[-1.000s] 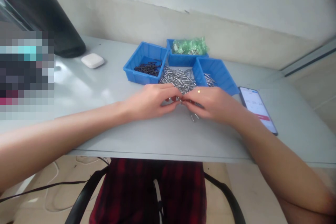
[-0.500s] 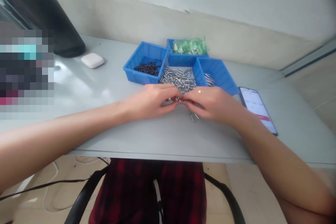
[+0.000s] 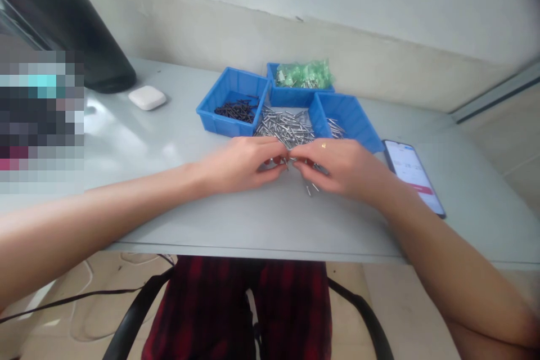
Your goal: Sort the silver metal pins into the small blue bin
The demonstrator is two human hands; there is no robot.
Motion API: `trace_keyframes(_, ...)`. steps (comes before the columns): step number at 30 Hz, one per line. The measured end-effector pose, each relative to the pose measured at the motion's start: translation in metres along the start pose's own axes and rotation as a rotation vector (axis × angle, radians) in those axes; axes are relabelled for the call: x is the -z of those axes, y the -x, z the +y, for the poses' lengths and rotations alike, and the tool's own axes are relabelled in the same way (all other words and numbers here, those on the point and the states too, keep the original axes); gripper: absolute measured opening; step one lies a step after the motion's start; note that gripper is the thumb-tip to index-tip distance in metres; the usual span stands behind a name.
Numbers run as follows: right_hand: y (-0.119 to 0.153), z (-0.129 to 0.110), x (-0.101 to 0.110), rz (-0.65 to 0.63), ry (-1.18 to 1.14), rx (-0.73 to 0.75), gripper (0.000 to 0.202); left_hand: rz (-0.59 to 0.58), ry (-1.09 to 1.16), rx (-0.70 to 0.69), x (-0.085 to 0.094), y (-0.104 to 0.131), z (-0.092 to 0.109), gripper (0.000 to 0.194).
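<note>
My left hand (image 3: 244,164) is closed in a pinch, with a thin silver nail-like fastener (image 3: 287,165) showing at its fingertips. Facing it, my right hand (image 3: 341,162) is closed too, its fingertips nearly meeting the left ones; what they grip is too small to make out. Just beyond both hands lies a heap of silver nail-like fasteners (image 3: 284,124), partly covered by my fingers. A few loose silver pieces (image 3: 311,188) lie below my right hand.
Around the heap stand blue bins: the left bin (image 3: 202,115) holds dark screws (image 3: 236,111), the back bin (image 3: 291,95) a green plastic bag (image 3: 306,74), the right bin (image 3: 358,118) some silver pieces. A phone (image 3: 413,177), white case (image 3: 147,98) and dark cylinder (image 3: 93,39) are also there.
My fingertips have shifted slightly, and the small fastener sits a little further left, at the left fingertips. The bins and the heap look the same.
</note>
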State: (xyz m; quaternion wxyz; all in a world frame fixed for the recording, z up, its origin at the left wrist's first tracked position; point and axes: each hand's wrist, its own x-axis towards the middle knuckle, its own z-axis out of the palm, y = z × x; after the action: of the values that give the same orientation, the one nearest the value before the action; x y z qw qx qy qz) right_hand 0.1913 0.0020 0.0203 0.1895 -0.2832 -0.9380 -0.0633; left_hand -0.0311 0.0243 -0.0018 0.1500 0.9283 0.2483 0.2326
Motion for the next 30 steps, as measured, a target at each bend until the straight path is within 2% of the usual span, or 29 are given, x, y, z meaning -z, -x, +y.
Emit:
trace_keyframes(7, 0.0017, -0.0023, 0.0011, -0.036, -0.019, 0.053, 0.029, 0.013, 0.086, 0.001, -0.0014, -0.0013, -0.0005, 0.01)
trace_keyframes(17, 0.0014, -0.0046, -0.0009, -0.117, -0.035, 0.057, 0.04, -0.062, 0.092, 0.04, -0.0021, -0.0013, 0.0001, 0.007)
trace_keyframes(22, 0.0, -0.0063, 0.0004, -0.152, -0.02, 0.05, 0.034, -0.064, 0.093, 0.029, -0.0014, -0.0026, 0.0008, 0.005)
trace_keyframes(30, -0.001, -0.0035, 0.003, -0.052, -0.001, 0.061, 0.02, 0.001, 0.129, -0.014, -0.0008, -0.0009, 0.0001, 0.003)
